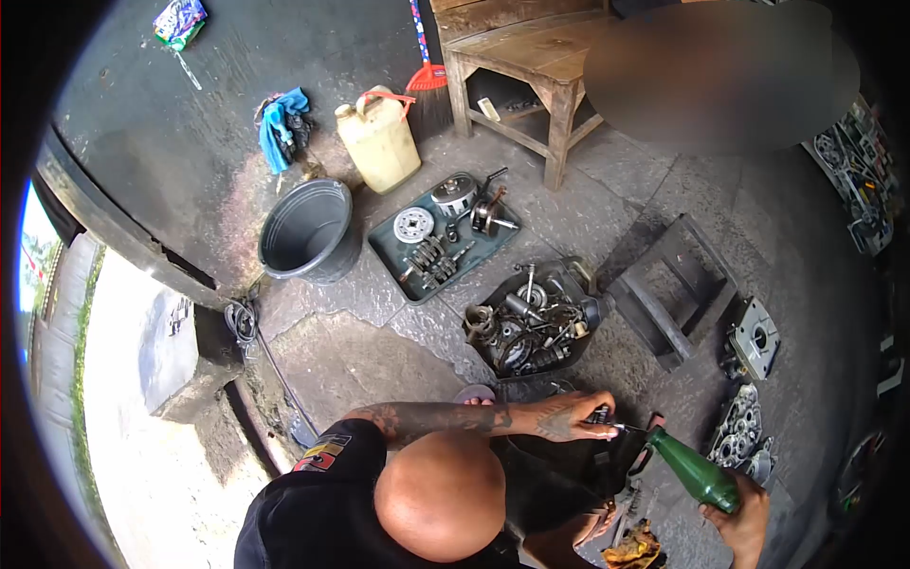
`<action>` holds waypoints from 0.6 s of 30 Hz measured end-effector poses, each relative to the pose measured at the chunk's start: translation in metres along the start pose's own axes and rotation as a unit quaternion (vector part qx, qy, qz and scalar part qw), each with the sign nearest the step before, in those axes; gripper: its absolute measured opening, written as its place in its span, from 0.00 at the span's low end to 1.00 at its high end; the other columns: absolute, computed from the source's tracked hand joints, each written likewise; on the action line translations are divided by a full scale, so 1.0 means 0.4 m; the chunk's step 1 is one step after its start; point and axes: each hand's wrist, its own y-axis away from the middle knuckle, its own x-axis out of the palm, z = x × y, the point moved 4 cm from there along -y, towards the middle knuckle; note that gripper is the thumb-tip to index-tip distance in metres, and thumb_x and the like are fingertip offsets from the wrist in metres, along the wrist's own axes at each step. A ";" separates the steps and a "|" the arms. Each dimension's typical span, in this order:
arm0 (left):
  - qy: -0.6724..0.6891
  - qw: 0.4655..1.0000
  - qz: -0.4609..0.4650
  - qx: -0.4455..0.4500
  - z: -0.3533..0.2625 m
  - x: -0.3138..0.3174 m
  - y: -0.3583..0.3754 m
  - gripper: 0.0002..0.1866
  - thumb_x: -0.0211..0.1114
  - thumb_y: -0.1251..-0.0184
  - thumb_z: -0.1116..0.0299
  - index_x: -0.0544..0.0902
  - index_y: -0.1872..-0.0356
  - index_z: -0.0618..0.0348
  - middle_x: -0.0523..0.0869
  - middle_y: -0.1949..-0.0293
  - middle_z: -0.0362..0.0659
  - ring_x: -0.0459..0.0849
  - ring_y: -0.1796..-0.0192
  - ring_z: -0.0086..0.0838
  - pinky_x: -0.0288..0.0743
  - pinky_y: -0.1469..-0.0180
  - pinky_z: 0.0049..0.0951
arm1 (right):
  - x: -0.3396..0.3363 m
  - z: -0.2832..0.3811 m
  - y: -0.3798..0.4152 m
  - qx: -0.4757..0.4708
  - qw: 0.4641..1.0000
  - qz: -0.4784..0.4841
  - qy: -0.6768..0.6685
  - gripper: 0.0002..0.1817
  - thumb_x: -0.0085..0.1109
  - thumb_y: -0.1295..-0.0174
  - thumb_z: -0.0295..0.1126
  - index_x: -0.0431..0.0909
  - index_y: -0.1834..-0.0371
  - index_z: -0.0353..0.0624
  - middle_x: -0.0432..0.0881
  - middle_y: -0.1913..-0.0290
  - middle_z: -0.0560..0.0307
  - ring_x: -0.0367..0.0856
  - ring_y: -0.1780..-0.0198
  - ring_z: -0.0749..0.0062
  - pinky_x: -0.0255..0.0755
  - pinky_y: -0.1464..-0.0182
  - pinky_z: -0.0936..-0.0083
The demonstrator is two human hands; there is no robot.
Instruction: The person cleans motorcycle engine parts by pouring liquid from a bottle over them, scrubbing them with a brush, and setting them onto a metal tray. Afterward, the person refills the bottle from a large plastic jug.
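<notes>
My left hand, on a tattooed forearm, has its fingers closed round a small dark metal part that is mostly hidden. My right hand grips the base of a green bottle. The bottle is tilted, its narrow neck towards my left hand, and a thin spout reaches close to the part. Just above, a dark container holds several greasy metal parts. Below the left hand lies a yellow and dark cloth.
A tray holds machine parts, near a black bucket and a jerrycan. Right are a metal frame and castings. A wooden bench stands above; a bald head and black shirt fill the bottom.
</notes>
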 end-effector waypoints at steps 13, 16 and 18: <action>0.021 0.995 0.043 -0.084 0.231 0.113 0.016 0.31 0.57 0.28 0.40 0.71 0.45 0.61 0.78 0.67 0.48 0.78 0.62 0.34 0.71 0.59 0.37 | -0.116 -0.071 0.058 0.059 0.996 -0.073 -0.015 0.30 0.71 0.44 0.35 0.75 0.39 0.34 0.85 0.50 0.38 0.85 0.49 0.53 0.75 0.47 0.63; 0.100 0.982 -0.054 -0.148 0.101 -0.068 0.095 0.32 0.55 0.27 0.39 0.71 0.40 0.57 0.77 0.70 0.43 0.75 0.65 0.29 0.70 0.61 0.33 | -0.099 -0.067 0.102 0.089 0.995 -0.041 -0.031 0.30 0.71 0.44 0.37 0.76 0.39 0.35 0.85 0.50 0.39 0.84 0.48 0.52 0.75 0.48 0.63; 0.073 0.966 -0.145 -0.202 0.026 -0.253 0.150 0.39 0.54 0.29 0.37 0.68 0.36 0.67 0.82 0.50 0.58 0.80 0.42 0.42 0.69 0.40 0.35 | -0.112 -0.073 0.094 0.188 0.981 -0.030 0.030 0.32 0.71 0.44 0.45 0.77 0.41 0.36 0.85 0.53 0.38 0.85 0.53 0.49 0.75 0.52 0.61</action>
